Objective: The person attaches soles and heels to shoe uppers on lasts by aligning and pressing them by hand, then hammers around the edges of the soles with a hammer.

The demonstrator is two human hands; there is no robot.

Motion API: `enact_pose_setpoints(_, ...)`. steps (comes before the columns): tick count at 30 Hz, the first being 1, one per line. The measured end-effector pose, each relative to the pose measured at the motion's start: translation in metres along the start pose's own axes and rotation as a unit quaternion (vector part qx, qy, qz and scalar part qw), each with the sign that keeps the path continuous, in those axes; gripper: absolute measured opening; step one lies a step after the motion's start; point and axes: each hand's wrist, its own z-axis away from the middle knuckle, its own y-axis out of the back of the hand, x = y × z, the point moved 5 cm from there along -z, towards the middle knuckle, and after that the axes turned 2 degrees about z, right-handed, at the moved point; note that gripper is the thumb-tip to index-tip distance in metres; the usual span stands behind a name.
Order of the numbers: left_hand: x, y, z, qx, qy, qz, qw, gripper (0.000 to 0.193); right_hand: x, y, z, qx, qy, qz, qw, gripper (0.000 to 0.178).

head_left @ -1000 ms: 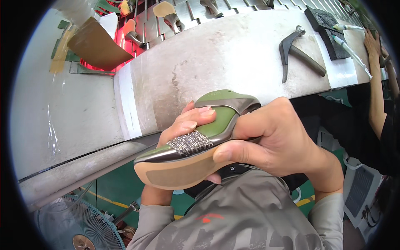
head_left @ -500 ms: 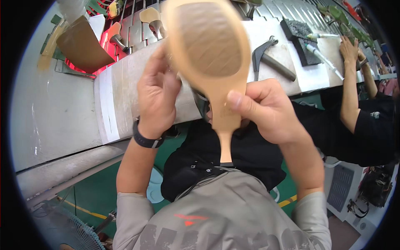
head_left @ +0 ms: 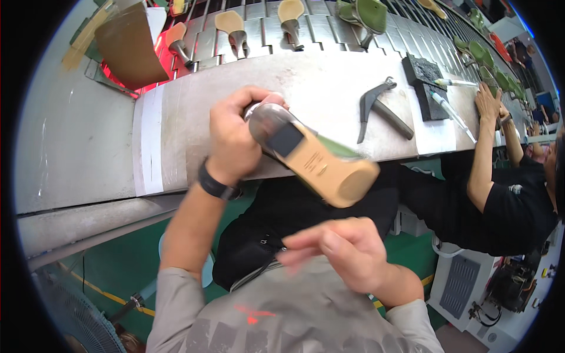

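One shoe held up over a crowded bench

Two long surfaces fill most of what I can see: the grey workbench, and behind it a slatted conveyor carrying tan soles on heels and green shoes in a row. A brown curved sheet of card leans at the bench's far left corner, with a red glow just beside it.

A co-worker in a black shirt sits to the right, forearm resting on the bench edge, close to the held shoe's toe end.

The person's left hand is clamped around the heel end of a high-heeled shoe, which hangs sole-up just in front of the bench edge, tan sole facing the camera, a green upper showing behind it. The right hand floats lower, blurred, fingers loosely curled and holding nothing, well apart from the shoe.

On the bench to the right lie dark pincers, a black foam block on a white sheet, and a thin white pen. A black wristband rings the left wrist.
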Motion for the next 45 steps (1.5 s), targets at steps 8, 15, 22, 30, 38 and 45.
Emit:
enact_pose_setpoints(8, 0.055, -0.020, -0.024, -0.283, -0.215, -0.188, 0.916, 0.010, -0.043, 0.007, -0.045, 0.052, -0.054, 0.067, 0.995, 0.044)
enact_pose_setpoints(15, 0.006, 0.000, -0.019, -0.160, -0.114, 0.009, 0.980, 0.078, -0.043, -0.003, -0.046, 0.082, -0.082, -0.004, 0.993, 0.040)
enact_pose_setpoints(22, 0.008, -0.002, -0.019, -0.146, -0.103, -0.031, 0.983, 0.100, -0.034, -0.005, -0.067, 0.119, -0.045, 0.013, 0.992, 0.045)
enact_pose_setpoints(30, 0.011, -0.002, -0.018, -0.171, -0.109, -0.070, 0.977, 0.106, -0.033, -0.007, -0.072, 0.123, -0.045, 0.012, 0.991, 0.044)
enact_pose_setpoints(38, 0.008, 0.001, -0.018, -0.152, -0.144, -0.006, 0.978, 0.090, -0.033, -0.008, -0.077, 0.123, -0.050, 0.010, 0.991, 0.040)
enact_pose_setpoints(45, 0.008, 0.006, -0.050, -0.184, -0.020, -0.034, 0.982, 0.027, -0.046, 0.010, -0.111, 0.130, -0.012, 0.074, 0.989, 0.042)
